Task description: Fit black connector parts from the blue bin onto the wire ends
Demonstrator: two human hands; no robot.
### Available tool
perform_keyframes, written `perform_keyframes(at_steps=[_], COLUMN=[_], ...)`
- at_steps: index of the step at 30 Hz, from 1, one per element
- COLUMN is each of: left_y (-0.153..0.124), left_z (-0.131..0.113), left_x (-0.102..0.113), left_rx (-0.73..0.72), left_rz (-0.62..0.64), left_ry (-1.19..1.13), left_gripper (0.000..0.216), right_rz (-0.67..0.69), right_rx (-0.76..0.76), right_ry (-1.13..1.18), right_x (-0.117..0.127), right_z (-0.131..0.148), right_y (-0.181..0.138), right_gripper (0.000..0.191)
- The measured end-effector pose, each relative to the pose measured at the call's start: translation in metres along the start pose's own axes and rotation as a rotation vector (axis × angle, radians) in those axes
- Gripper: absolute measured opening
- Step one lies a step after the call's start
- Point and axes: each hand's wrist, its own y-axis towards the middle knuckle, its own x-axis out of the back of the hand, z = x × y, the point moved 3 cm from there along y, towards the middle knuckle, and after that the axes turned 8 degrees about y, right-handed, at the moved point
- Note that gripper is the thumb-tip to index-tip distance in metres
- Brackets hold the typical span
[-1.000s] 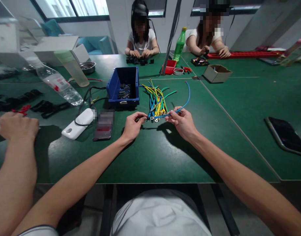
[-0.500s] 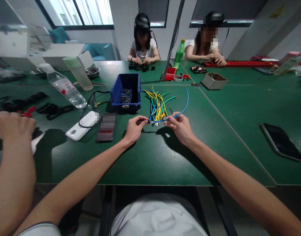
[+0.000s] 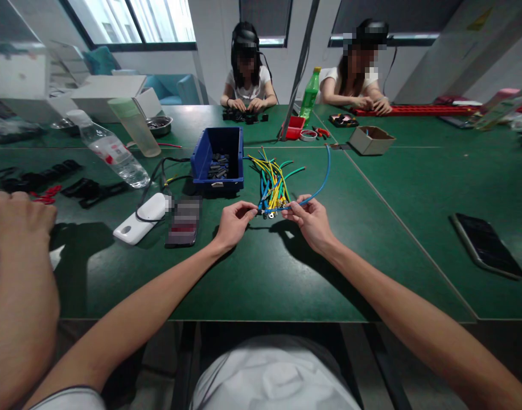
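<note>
Between thumb and fingers of my right hand (image 3: 312, 221) is a blue wire (image 3: 328, 173). Its free end curves up and away to the right, while the other end runs left toward my left hand (image 3: 235, 223). The fingertips of my left hand are pinched at that left end; what lies between them is small and mostly hidden. Just behind both hands lies a loose bundle of yellow, green and blue wires (image 3: 272, 176), some with metal ring terminals (image 3: 271, 215). A blue bin (image 3: 218, 185) holding small dark grey pieces stands left of the bundle.
A white device (image 3: 141, 219) with a black cable and a phone (image 3: 183, 225) lie left of my hands. Another phone (image 3: 486, 245) is at right. Bottles (image 3: 115, 154) stand back left. A co-worker's arm (image 3: 21, 273) reaches in at left; two people sit opposite.
The free end of the blue wire has swung slightly up and to the right. Both my hands stay nearly in place. The co-worker's hand at left has shifted a little left.
</note>
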Motion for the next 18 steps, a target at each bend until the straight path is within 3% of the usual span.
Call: perform_keyframes(at_steps=[10,18], left_y=[-0.006,-0.008], left_z=[-0.007,-0.015], left_x=[-0.002,-0.001], left_rx=[-0.087,-0.158], left_rz=[0.044,-0.011], left_ry=[0.208,0.401], left_gripper=[0.022,0.017], right_rz=[-0.025,-0.046], right_rx=[0.003,0.018], right_ry=[0.025,0.012], right_x=[0.004,0.006], right_z=[-0.001,-0.004], right_y=[0.000,0.002], right_gripper=[0.033,0.033])
